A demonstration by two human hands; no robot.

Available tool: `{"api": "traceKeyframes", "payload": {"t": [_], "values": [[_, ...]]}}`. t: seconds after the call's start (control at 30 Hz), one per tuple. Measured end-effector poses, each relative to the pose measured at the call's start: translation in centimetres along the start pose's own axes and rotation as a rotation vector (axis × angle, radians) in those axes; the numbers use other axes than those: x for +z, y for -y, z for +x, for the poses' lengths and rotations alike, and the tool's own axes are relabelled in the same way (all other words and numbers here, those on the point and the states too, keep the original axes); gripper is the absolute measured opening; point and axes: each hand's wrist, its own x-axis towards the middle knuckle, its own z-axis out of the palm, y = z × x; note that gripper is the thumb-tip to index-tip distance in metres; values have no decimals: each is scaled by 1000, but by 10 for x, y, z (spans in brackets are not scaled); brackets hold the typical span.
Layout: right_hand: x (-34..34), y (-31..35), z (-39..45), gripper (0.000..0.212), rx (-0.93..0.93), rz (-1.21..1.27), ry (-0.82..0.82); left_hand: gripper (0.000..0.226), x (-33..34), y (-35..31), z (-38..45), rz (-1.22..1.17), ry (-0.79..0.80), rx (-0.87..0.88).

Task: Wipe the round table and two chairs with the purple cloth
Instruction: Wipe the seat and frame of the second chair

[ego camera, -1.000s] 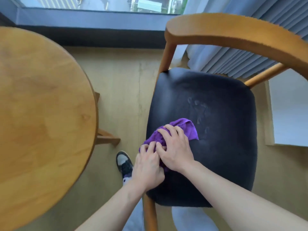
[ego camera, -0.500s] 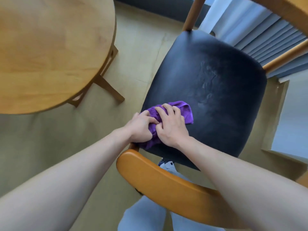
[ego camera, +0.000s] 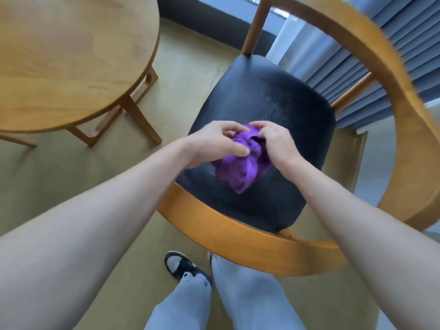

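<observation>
Here the purple cloth (ego camera: 242, 160) is bunched into a loose wad and held between both hands above the front half of the black seat (ego camera: 262, 110) of the chair (ego camera: 238, 236); its lower tail hangs toward the cushion, though the blur makes it hard to say whether it touches. The left hand (ego camera: 212, 146) pinches the wad's upper left edge between thumb and curled fingers, and the right hand (ego camera: 278, 144) grips the upper right edge the same way, so the cloth lies between and just below the two grips, sagging toward the person. Neither hand is flat on the seat. Judging from this, the cloth is being regathered or refolded before more wiping, and either hand is equally near to press it down. The curved wooden rail of the chair wraps round the seat. The round table (ego camera: 71, 55) stands well apart to the left, and pleated curtains (ego camera: 357, 55) hang behind the chair. Light trousers (ego camera: 250, 301) and a dark shoe (ego camera: 178, 263) show below, on the floor.
</observation>
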Motion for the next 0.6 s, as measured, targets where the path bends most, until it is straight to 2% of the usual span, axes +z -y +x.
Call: {"api": "traceKeyframes", "payload": {"t": [0.07,0.13,0.2,0.23,0.3,0.33,0.4,0.47,0.5,0.6], "values": [[-30,4,-2,43,-63,55,-120,55,10,-13,2,-315,128,-13],[-48,-2,-2,45,-179,-34,-153,67,16,-12,14,-265,92,-31],[-50,-29,8,48,-214,-238,-53,77,21,0,35,78,-102,-68],[-43,-48,11,59,-168,-343,43,85,26,12,47,308,-170,-107],[-21,-86,18,95,-31,-554,230,105,37,43,72,693,-182,-254],[-9,-104,19,109,1,-666,262,117,44,57,81,788,-168,-339],[18,-135,15,118,-62,-897,234,137,57,84,94,898,-163,-433],[23,-150,11,109,-237,-1042,208,147,68,98,98,992,-193,-460],[14,-153,13,102,-368,-1052,247,149,73,101,101,1027,-219,-463],[-39,-147,48,75,-881,-1078,576,150,74,105,104,1096,-293,-467]]}}
